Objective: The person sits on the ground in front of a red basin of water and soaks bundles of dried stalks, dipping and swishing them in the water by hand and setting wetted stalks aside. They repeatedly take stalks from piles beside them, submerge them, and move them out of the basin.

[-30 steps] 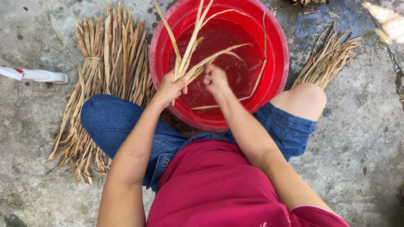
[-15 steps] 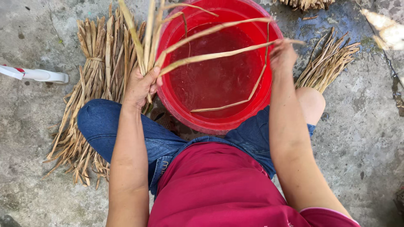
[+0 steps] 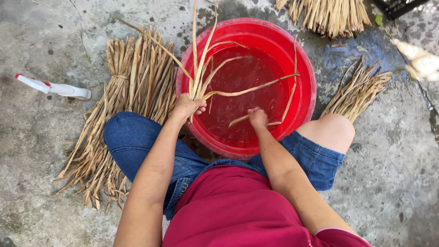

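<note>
- Far out to the left of my left hand (image 3: 188, 106) a white spray bottle (image 3: 55, 88) with a red-marked nozzle lies on the concrete floor (image 3: 41, 151), well apart from the work.
- Just left of that hand, beside my left knee, a tied bundle of dry reed strips (image 3: 125, 105) fans out on the floor.
- My left hand sits at the near-left rim of the red basin (image 3: 307, 77), fingers clamped around a bunch of wet reed strips (image 3: 201, 68) whose free ends rise and splay over the water.
- The basin holds shallow water; besides the gripped bunch, I see a long strip curving along the far-right wall and a short one lying near my right hand.
- My right hand (image 3: 257, 117) is down inside the basin, fingers closed together on the near end of a single reed strip (image 3: 238, 120) at the water; how firm the hold is, I cannot tell.
- I judge the step in hand to be soaking and gathering: loose strips picked out and joined to the bunch. The next move calls for lifting that strip clear and laying it alongside the others without loosening the left grip.
- Right of my right hand, past the bare knee, a smaller loose pile of strips (image 3: 359, 89) lies on the floor; another bundle (image 3: 327, 16) lies beyond the basin.
</note>
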Demonstrator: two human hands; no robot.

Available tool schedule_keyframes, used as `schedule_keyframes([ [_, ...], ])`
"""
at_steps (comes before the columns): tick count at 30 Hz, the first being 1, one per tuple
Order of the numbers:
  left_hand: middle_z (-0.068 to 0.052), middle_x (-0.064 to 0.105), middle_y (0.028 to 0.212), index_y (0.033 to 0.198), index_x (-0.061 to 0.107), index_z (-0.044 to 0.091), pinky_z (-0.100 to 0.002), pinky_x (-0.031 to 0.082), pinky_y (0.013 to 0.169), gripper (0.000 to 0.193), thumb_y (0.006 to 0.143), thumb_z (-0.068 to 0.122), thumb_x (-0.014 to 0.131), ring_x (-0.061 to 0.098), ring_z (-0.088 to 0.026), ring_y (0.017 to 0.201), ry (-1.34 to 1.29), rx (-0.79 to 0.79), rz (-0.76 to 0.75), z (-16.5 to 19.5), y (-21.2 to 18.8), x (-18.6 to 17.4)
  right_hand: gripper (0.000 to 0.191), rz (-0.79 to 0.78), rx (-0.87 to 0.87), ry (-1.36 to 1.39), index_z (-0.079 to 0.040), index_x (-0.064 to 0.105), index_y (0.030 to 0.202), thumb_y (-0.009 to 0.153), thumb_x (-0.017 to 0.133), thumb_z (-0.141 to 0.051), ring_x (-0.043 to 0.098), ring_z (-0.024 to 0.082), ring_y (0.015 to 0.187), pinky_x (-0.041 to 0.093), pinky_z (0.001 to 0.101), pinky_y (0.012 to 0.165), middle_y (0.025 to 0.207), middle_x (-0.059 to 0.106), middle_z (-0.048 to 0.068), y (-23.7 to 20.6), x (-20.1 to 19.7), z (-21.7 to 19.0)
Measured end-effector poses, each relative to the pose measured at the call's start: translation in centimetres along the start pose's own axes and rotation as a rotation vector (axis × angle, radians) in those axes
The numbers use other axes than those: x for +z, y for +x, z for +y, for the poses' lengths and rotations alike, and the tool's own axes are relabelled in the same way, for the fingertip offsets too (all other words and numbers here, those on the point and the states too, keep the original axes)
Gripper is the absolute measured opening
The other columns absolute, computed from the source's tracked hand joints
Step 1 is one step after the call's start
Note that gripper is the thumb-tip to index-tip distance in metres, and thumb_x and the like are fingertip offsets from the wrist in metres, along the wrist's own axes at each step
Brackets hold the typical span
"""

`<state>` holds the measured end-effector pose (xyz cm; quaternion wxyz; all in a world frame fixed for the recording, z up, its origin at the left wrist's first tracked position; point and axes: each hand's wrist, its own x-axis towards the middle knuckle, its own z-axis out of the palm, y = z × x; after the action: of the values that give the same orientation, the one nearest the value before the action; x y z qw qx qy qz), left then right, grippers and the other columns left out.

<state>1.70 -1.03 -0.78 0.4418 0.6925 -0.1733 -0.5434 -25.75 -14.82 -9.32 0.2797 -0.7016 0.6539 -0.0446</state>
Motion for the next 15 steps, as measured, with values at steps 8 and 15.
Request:
schedule_keyframes([
  [8, -0.012, 0.078, 0.096, 0.112, 0.073, 0.004, -0.026, 0.056, 0.065, 0.021, 0.092, 0.008, 0.075, 0.073, -0.015, 0.079, 0.188, 0.277, 0.096, -2.8, 2.3, 1.9, 0.013, -0.516, 0.006, 0.899, -0.008, 0.069, 0.1, 0.093, 0.07, 0.003, 0.066, 0.011, 0.071, 0.054, 0.0256, 0.061, 0.088, 0.072, 0.006, -2.5, 1.6, -4.2],
  [15, -0.008, 0.073, 0.094, 0.129, 0.052, 0.014, -0.031, 0.059, 0.048, 0.033, 0.096, 0.014, 0.056, 0.073, -0.016, 0.062, -0.077, 0.012, -0.064, -0.3, 0.5, 4.5, 0.021, -0.312, -0.441, 1.133, -0.007, 0.056, 0.096, 0.092, 0.072, 0.006, 0.066, 0.009, 0.081, 0.058, 0.0241, 0.07, 0.092, 0.069, 0.003, -3.6, -0.7, -10.8],
])
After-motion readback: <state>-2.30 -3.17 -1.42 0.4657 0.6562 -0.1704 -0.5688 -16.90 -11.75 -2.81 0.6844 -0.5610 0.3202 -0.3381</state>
